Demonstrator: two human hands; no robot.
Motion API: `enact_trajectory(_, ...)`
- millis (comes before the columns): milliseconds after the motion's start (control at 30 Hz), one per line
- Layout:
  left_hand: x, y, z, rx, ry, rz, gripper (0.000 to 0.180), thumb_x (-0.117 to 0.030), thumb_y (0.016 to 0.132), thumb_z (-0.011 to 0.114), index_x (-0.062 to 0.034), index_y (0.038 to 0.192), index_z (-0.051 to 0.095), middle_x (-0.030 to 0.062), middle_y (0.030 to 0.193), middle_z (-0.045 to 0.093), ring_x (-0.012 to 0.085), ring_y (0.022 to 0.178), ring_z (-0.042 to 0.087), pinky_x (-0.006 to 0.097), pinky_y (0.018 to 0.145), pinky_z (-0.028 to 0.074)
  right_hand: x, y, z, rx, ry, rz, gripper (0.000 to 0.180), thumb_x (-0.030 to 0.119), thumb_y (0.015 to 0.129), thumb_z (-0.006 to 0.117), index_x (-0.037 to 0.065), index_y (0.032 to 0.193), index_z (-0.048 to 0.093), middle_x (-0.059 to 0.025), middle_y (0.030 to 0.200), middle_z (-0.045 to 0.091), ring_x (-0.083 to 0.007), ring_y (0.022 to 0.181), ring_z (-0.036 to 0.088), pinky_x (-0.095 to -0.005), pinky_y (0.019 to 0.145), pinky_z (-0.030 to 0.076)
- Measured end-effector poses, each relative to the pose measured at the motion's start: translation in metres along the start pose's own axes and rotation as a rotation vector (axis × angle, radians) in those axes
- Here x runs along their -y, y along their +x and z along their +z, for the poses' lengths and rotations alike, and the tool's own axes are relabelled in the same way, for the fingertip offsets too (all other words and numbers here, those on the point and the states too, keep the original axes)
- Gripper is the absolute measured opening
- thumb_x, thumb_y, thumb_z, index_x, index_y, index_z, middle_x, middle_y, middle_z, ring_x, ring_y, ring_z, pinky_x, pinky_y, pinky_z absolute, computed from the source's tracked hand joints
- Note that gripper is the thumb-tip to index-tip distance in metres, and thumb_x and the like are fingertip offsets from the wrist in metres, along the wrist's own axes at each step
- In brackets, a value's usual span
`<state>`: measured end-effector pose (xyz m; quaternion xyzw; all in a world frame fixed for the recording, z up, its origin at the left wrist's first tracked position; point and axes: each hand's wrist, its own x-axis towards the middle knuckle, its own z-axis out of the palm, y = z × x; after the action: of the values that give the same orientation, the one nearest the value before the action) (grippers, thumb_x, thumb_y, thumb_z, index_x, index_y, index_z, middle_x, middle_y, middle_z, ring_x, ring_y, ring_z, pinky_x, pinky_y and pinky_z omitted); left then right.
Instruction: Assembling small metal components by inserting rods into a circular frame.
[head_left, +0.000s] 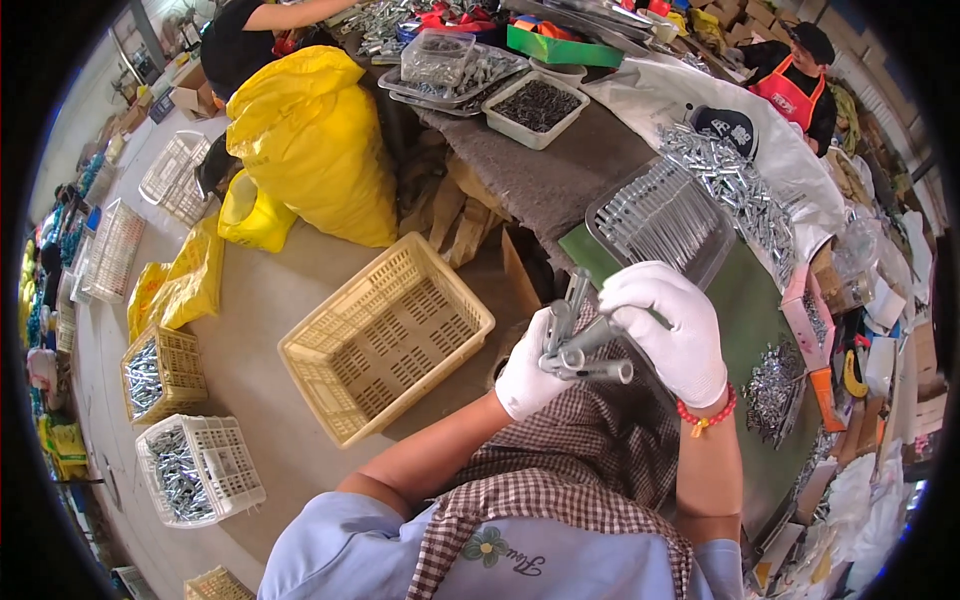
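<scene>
My left hand [530,370], in a white glove, is closed around several grey metal tubes [598,371] that point different ways. My right hand [670,325], also gloved in white and with a red bead bracelet at the wrist, hovers just right of them. Its fingers are curled in toward the tube ends, and what lies between them is hidden. Beyond the right hand, a clear plastic tray [660,215] holds a row of similar slim metal pieces. It rests on the green table top [745,350], beside a heap of loose metal parts [735,190].
An empty cream plastic crate [385,335] stands left of my hands. Crates of metal parts [185,475] line the floor farther left. A big yellow sack [315,145] stands behind. Small fasteners fill a white tub [535,108]. A person in a red apron [795,90] is at the far right.
</scene>
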<state>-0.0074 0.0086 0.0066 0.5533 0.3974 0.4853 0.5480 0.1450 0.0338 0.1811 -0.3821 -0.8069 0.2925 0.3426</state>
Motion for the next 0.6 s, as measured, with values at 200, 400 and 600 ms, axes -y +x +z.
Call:
enact_trajectory(200,0.013,-0.012,-0.003,-0.001,-0.019,0.126,0.073,-0.016,0.069,0.078,-0.0033,0.13,0.04,0.0127,0.11,0.054,0.0261,0.101,0.056,0.035,0.09,0.046,-0.005,0.013,-0.016,-0.351,-0.226,0.021,0.012,0.014,0.084,0.065,0.005,0.091,0.069,-0.0099,0.097,0.068,-0.0272,0.093,0.064,-0.0338,0.085,0.049)
enact_trajectory(400,0.01,-0.013,0.003,0.06,-0.031,0.088,0.075,-0.013,0.069,0.077,-0.0043,0.132,0.038,0.0117,0.109,0.054,0.0247,0.1,0.056,0.033,0.088,0.046,-0.086,0.042,-0.014,-0.333,-0.806,0.079,0.013,0.02,0.08,0.068,0.008,0.086,0.068,-0.012,0.088,0.065,-0.0299,0.081,0.063,-0.0408,0.074,0.05)
enact_trajectory(600,0.001,-0.011,0.002,-0.014,0.022,0.16,0.07,-0.01,0.072,0.075,-0.0044,0.132,0.039,0.0091,0.104,0.053,0.0198,0.095,0.054,0.031,0.086,0.046,-0.092,0.052,-0.001,-0.242,-0.998,0.284,0.015,0.021,0.077,0.071,0.009,0.084,0.065,-0.0122,0.086,0.063,-0.0302,0.081,0.064,-0.0423,0.074,0.051)
